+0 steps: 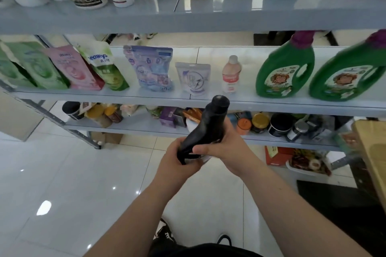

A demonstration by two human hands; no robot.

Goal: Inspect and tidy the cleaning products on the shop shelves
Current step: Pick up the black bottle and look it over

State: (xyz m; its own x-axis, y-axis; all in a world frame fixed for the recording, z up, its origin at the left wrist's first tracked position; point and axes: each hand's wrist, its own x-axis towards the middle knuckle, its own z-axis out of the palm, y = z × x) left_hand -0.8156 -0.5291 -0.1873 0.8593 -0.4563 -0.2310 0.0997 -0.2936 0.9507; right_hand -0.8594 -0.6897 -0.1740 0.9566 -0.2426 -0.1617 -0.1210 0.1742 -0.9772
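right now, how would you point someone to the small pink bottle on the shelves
Look at the middle shelf, the one with two big green jugs at its right. Between the nearer jug and a white pouch stands the small pink bottle. It is the only slim, pale-capped bottle there, far shorter than the jugs.

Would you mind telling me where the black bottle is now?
The black bottle is off the shelves at the centre of the head view, gripped by the left hand and right hand in front of the middle shelf, below the small pink bottle.
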